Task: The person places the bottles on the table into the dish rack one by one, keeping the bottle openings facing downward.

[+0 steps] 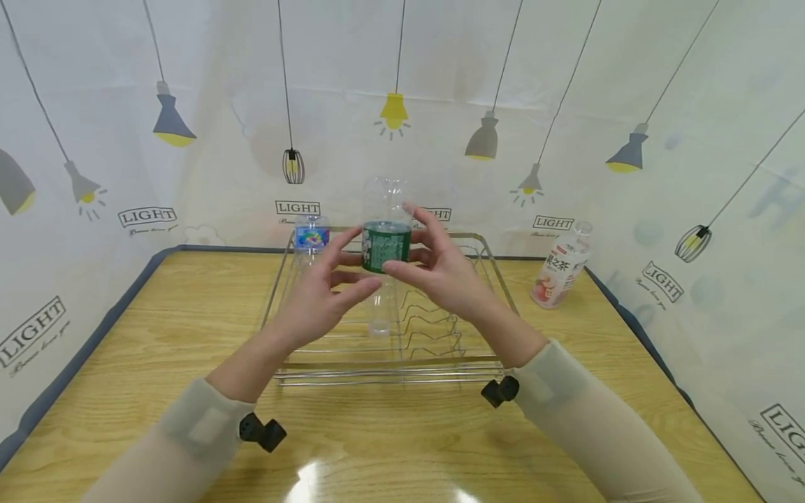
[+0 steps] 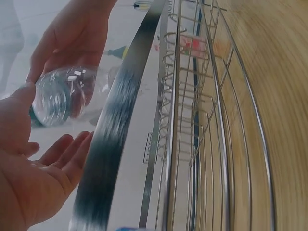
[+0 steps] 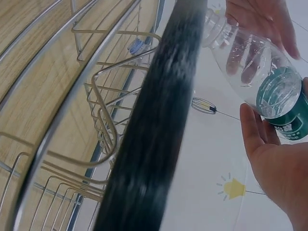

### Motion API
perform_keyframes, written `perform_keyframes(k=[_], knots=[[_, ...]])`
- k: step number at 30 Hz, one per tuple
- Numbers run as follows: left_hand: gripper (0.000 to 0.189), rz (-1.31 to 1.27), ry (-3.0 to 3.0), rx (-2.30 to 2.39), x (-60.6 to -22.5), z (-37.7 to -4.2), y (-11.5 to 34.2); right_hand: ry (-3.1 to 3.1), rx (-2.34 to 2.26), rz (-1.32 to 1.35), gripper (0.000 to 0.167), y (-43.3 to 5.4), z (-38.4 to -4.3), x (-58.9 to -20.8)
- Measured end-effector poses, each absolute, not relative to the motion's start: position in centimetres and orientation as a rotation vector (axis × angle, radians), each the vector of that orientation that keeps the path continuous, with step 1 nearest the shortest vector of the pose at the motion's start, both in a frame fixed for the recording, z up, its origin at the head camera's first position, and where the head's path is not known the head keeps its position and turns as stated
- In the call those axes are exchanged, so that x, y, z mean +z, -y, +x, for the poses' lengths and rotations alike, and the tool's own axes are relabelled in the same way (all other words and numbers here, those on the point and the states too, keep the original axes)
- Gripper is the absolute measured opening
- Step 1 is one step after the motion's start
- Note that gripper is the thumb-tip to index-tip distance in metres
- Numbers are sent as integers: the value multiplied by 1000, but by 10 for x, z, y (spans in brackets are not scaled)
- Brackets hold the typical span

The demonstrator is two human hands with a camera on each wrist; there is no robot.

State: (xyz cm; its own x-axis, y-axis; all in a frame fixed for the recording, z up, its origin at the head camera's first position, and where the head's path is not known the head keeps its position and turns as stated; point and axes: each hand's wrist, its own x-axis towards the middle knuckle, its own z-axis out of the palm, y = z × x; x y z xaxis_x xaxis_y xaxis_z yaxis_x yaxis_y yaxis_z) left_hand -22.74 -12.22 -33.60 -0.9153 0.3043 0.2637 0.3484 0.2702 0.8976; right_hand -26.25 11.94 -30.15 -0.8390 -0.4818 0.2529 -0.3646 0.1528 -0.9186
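The right hand (image 1: pixel 449 272) grips a clear, green-labelled bottle (image 1: pixel 386 246), thumb on the near side of the label, fingers around the back. The left hand (image 1: pixel 317 297) stands loosely spread at the bottle's other side, thumb stretched toward the label; whether its fingers touch is hard to tell. The bottle hangs upside down above a wire rack (image 1: pixel 390 362) — the head view gives that pose plainly, base up, neck down over the wires. The right wrist view adds the threaded neck, sharp beside the rack's dark rim, while the left wrist view looks up at the bottle's clear shoulder between both palms. Both forearms reach forward and inward over the rack's front edge, wrists raised. Only the head view shows the surroundings whole: a blue-labelled bottle (image 1: pixel 311 237) at the rack's far left corner — and a pink-labelled bottle (image 1: pixel 562 269) upright on the table (image 1: pixel 189 321), right of the rack.
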Motion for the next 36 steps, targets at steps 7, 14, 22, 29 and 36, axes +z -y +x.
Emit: perform_keyframes(k=[7, 14, 22, 29, 36], knots=[[76, -605, 2499, -1724, -336, -223, 161, -2315, -1846, -860, 90, -123, -265, -297], [68, -536, 2612, -1481, -339, -206, 209, -2312, -1867, -837, 88, -130, -269, -294], [59, -551, 2690, -1376, -359, -191, 250, -2324, -1874, -814, 89, -130, -275, -292], [65, -531, 2795, -1403, -378, -179, 268, -2285, -1936, -808, 88, -124, -283, -286], [67, -517, 2828, -1397, -388, -172, 272, -2297, -1977, -773, 90, -110, -290, -278]])
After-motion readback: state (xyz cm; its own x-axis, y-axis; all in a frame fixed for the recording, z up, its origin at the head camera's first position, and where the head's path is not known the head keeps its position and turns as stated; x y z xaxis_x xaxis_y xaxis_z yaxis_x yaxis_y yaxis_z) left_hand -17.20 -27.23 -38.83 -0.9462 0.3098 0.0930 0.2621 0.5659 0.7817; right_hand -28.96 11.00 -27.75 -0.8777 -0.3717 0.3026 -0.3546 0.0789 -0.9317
